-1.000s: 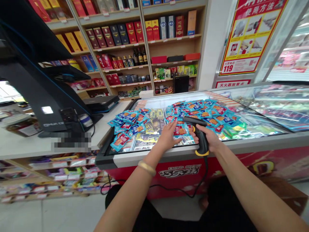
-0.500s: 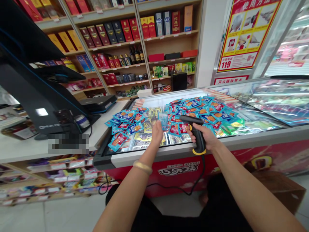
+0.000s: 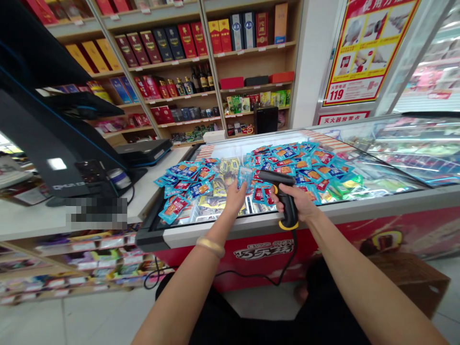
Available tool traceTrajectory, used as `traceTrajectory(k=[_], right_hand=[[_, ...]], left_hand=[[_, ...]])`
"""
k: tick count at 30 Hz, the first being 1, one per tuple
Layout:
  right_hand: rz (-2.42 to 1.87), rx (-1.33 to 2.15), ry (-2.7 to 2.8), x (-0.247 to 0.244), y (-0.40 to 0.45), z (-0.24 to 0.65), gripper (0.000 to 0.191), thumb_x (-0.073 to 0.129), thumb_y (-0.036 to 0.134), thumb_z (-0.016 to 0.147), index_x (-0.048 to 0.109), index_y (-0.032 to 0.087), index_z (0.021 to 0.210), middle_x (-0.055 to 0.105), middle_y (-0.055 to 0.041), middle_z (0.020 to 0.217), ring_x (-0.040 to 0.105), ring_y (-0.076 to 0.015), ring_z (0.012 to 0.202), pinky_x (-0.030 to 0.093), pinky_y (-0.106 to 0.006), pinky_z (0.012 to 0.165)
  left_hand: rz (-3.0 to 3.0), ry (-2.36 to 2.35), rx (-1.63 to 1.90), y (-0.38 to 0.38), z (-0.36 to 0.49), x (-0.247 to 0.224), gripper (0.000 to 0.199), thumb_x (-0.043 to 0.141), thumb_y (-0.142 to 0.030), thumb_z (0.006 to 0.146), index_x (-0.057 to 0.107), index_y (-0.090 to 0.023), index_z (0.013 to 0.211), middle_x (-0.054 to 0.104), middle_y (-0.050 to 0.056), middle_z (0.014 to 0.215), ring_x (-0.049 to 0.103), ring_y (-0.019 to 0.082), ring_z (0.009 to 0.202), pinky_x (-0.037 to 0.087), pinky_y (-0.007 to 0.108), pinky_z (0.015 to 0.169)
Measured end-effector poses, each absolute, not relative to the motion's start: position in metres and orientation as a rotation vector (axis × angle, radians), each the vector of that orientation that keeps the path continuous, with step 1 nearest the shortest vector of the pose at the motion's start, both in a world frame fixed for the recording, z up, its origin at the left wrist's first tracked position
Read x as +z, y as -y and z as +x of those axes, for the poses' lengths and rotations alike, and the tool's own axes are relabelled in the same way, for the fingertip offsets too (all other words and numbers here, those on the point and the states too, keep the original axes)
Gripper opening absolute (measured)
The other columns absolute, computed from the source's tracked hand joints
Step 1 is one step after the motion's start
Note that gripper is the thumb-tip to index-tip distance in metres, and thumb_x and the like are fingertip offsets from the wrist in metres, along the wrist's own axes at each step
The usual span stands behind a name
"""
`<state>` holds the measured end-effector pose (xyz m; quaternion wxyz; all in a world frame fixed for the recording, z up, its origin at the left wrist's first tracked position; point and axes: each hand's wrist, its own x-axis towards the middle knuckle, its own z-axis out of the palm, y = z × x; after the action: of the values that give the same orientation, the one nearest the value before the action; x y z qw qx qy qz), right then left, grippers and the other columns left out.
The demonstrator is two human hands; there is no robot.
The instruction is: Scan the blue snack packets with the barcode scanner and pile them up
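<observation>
My left hand (image 3: 236, 197), with a gold bangle on its wrist, is closed on a light blue snack packet (image 3: 245, 178) held above the freezer's glass top. Facing it, my right hand (image 3: 296, 201) wraps round the grip of a black and yellow barcode scanner (image 3: 288, 211). The scanner's head points left toward the packet, a short gap apart. To the right lies a large pile of blue and red snack packets (image 3: 323, 163). A smaller pile of such packets (image 3: 185, 175) lies on the left of the glass.
A chest freezer (image 3: 251, 225) with a red front stands before me. The scanner's cable (image 3: 287, 268) hangs down its front. At left, a checkout terminal (image 3: 61, 143) stands on a white counter (image 3: 151, 191). A cardboard box (image 3: 413, 278) sits on the floor at right.
My right hand has brought the scanner slightly left, nearer the packet. The packet in my left hand has turned and tilted. The view has shifted a little.
</observation>
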<state>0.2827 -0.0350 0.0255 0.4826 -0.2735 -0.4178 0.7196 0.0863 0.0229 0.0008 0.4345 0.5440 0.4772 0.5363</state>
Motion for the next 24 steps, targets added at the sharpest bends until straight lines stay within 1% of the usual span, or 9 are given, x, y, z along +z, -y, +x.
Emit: traceTrajectory(k=[2,7,11,14,16,17,20,22,24], right_hand=[[-0.649,1.753,1.019,0.026,0.036,0.277,0.032,0.078,0.043,0.071,0.063,0.017,0.083,0.059,0.0014,0.064,0.049,-0.0083,0.046,0.044,-0.020,0.042],[-0.660,1.759,1.042,0.026,0.036,0.273,0.032,0.077,0.043,0.073,0.060,0.017,0.083,0.059,0.0017,0.064,0.049,-0.0081,0.045,0.044,-0.021,0.043],[-0.670,1.763,1.039,0.027,0.036,0.274,0.031,0.077,0.043,0.073,0.061,0.017,0.082,0.058,0.0017,0.064,0.049,-0.0083,0.046,0.044,-0.021,0.043],[-0.677,1.754,1.024,0.027,0.036,0.275,0.032,0.077,0.044,0.071,0.063,0.017,0.082,0.059,0.0013,0.064,0.049,-0.0082,0.046,0.043,-0.021,0.042],[-0.687,1.751,1.014,0.027,0.037,0.274,0.032,0.077,0.044,0.071,0.064,0.017,0.082,0.059,0.0011,0.064,0.048,-0.0083,0.046,0.043,-0.021,0.042],[-0.693,1.748,1.014,0.027,0.037,0.273,0.031,0.077,0.044,0.072,0.064,0.017,0.081,0.059,0.0010,0.064,0.048,-0.0084,0.046,0.043,-0.021,0.042],[-0.696,1.736,1.017,0.027,0.036,0.261,0.030,0.076,0.044,0.073,0.063,0.018,0.080,0.059,0.0008,0.064,0.049,-0.0087,0.046,0.044,-0.021,0.042],[-0.690,1.742,1.004,0.027,0.036,0.248,0.030,0.077,0.044,0.073,0.063,0.017,0.079,0.059,0.0007,0.063,0.049,-0.0085,0.046,0.044,-0.021,0.042],[-0.679,1.766,0.981,0.027,0.036,0.231,0.031,0.078,0.043,0.072,0.062,0.017,0.077,0.059,0.0008,0.062,0.050,-0.0084,0.046,0.044,-0.020,0.042]], left_hand=[[1.375,-1.181,1.332,-0.023,0.087,0.000,0.026,0.053,-0.026,0.089,0.060,-0.017,0.113,0.073,0.006,0.100,0.074,0.021,0.084,0.062,0.041,0.078],[1.426,-1.205,1.343,-0.022,0.089,-0.001,0.023,0.052,-0.027,0.090,0.062,-0.017,0.108,0.073,0.005,0.093,0.073,0.018,0.082,0.062,0.035,0.075],[1.430,-1.203,1.350,-0.020,0.089,0.001,0.022,0.054,-0.028,0.089,0.064,-0.018,0.107,0.073,0.005,0.095,0.073,0.019,0.081,0.062,0.036,0.075],[1.445,-1.209,1.313,-0.018,0.092,0.003,0.028,0.053,-0.032,0.092,0.063,-0.017,0.112,0.073,0.006,0.098,0.073,0.021,0.085,0.062,0.038,0.076],[1.499,-1.231,1.336,-0.016,0.092,0.004,0.035,0.048,-0.039,0.095,0.063,-0.017,0.119,0.073,0.009,0.108,0.072,0.024,0.096,0.061,0.039,0.082],[1.549,-1.251,1.378,-0.015,0.090,0.005,0.040,0.044,-0.042,0.097,0.062,-0.018,0.122,0.071,0.010,0.115,0.069,0.025,0.105,0.059,0.040,0.088],[1.760,-1.350,1.540,-0.011,0.072,0.007,0.048,0.033,-0.045,0.101,0.057,-0.019,0.133,0.063,0.011,0.134,0.053,0.025,0.131,0.044,0.042,0.110],[1.905,-1.485,1.571,-0.007,0.048,0.009,0.049,0.032,-0.042,0.101,0.052,-0.019,0.140,0.060,0.012,0.136,0.049,0.024,0.135,0.037,0.043,0.115],[2.015,-1.712,1.516,-0.001,0.017,0.013,0.051,0.034,-0.039,0.100,0.047,-0.018,0.145,0.061,0.015,0.130,0.052,0.026,0.128,0.039,0.047,0.112]])
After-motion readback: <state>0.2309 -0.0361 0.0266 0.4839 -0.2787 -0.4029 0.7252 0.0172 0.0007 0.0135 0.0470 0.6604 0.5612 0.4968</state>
